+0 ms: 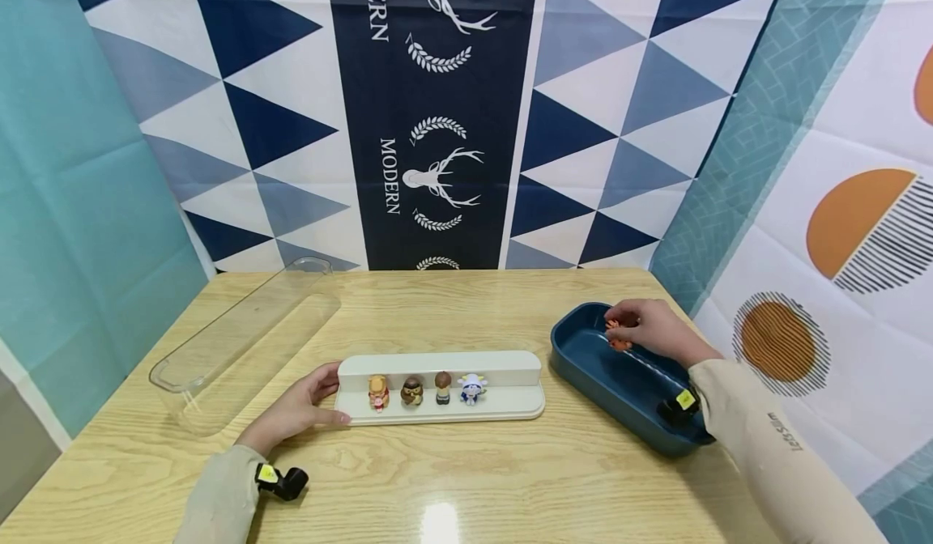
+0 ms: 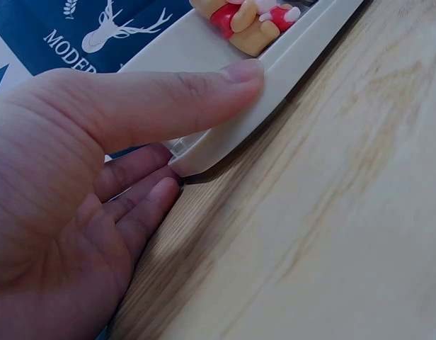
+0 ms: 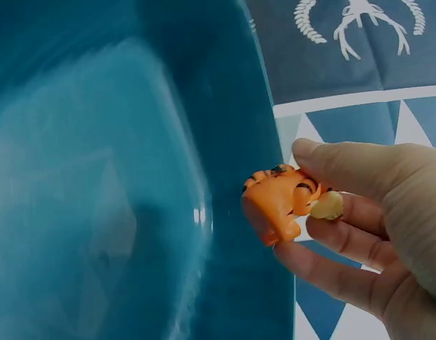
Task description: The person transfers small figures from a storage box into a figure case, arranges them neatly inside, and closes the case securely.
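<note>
A white display stand (image 1: 440, 409) with a raised back ledge bears several small figurines in a row: a bear figurine in red (image 1: 378, 393), an owl figurine (image 1: 411, 391), a brown-haired figurine (image 1: 442, 388) and a white-and-blue horned one (image 1: 472, 388). My left hand (image 1: 306, 402) holds the stand's left end; in the left wrist view its thumb (image 2: 204, 95) lies over the front edge, the other fingers at the end. Over the blue basin (image 1: 594, 394), my right hand (image 1: 656, 329) pinches an orange tiger figurine (image 3: 278, 202) with black stripes between thumb and fingers.
A clear plastic tray (image 1: 248, 358) stands on the left of the wooden table (image 1: 437, 479). The basin stands at the right, set at an angle to the stand. Patterned cloth (image 1: 437, 123) hangs behind the table, with more cloth at both sides.
</note>
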Demonstrator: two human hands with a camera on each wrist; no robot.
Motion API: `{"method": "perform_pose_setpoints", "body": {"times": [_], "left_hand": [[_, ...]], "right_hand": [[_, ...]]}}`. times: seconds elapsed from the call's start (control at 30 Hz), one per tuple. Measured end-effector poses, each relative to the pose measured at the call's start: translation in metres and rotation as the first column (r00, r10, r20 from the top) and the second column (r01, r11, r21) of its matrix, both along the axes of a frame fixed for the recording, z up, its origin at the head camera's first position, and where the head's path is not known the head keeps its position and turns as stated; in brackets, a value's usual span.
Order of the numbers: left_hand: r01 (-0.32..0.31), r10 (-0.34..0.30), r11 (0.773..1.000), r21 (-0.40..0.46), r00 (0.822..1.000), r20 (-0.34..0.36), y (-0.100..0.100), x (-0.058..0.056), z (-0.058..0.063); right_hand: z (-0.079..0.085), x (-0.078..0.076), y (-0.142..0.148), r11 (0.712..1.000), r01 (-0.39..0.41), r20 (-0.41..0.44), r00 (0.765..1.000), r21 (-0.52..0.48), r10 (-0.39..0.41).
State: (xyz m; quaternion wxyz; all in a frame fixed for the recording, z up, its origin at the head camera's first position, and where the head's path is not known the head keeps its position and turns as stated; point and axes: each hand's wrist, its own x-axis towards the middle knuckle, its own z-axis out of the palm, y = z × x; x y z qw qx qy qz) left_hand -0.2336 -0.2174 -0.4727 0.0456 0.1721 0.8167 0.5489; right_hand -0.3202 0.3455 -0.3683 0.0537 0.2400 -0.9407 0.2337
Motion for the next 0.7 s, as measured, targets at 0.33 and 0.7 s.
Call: {"method": "perform_pose_setpoints", "body": {"times": [0.33, 0.7], "left_hand": [[-0.013, 0.013, 1.0, -0.014, 1.0, -0.011, 0.001, 0.0, -0.002], [-0.023, 0.023, 0.999, -0.029, 1.0, -0.008, 0.003, 0.0, -0.003]], "right_hand": [[-0.005, 0.0, -0.009, 0.951, 0.12, 0.118, 0.989, -0.284, -0.089], [-0.007, 0.006, -0.023, 0.828, 0.154, 0.3, 0.954, -0.539, 0.017]]}}
